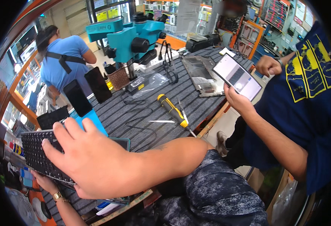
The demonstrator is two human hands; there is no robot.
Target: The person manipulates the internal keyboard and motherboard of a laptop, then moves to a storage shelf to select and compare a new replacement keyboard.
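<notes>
A black keyboard is tilted up at the left, partly hidden by my right hand. The fingers of that hand reach over its keys, with the thumb at its lower right edge. My left hand, below a gold watch, supports the keyboard's lower edge; most of its fingers are behind it. Beneath my right forearm, a flat dark panel with a teal edge shows in part. A yellow and black screwdriver lies beyond the forearm, beside metal tweezers and a thin pointed metal tool.
A teal microscope stands at the back of the striped mat. Two dark phones stand near it. At right a person holds a tablet-like device over a laptop casing. Another person stands beyond.
</notes>
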